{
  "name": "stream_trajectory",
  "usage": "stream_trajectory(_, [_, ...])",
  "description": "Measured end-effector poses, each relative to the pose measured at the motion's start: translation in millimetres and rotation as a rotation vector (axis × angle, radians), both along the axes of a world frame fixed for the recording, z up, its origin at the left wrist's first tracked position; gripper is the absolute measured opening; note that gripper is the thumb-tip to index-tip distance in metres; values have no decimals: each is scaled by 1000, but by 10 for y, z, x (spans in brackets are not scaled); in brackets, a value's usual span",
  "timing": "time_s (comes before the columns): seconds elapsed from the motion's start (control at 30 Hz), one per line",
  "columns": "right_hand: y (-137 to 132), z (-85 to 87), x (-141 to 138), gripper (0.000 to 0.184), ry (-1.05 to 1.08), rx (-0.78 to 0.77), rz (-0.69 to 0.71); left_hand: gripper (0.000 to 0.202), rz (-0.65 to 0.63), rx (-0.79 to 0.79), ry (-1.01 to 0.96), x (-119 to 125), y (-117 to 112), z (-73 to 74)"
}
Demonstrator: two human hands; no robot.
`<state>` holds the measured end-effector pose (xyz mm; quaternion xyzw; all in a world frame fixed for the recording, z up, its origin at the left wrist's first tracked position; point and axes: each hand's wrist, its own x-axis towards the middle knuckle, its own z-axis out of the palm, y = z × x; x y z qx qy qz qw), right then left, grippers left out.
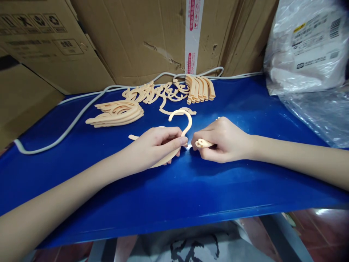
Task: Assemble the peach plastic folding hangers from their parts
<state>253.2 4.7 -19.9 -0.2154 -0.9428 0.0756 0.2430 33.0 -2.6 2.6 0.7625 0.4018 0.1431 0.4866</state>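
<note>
My left hand is closed around a cream plastic hanger piece with a curved hook. The hook rises above my thumb, and part of the body shows below and behind the fingers. Just to the right, my right hand grips a cream plastic hanger arm; its hollow end points toward my left hand, and the rest is hidden in my fist. A small gap separates the two hands. Beyond them lies a loose hanger piece with a hook on the blue tabletop.
A stack of hanger pieces lies at back left. Several loose hooks and a row of hanger arms sit farther back. A white cable runs along the rear, before cardboard boxes. Plastic-wrapped packages stand at right.
</note>
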Motion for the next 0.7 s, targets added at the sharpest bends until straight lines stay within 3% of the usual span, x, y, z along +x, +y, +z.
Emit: stream_trajectory(0.7, [22,-20,-2,24,-25,164,-31,32,-7,29,-3,-10,1,1])
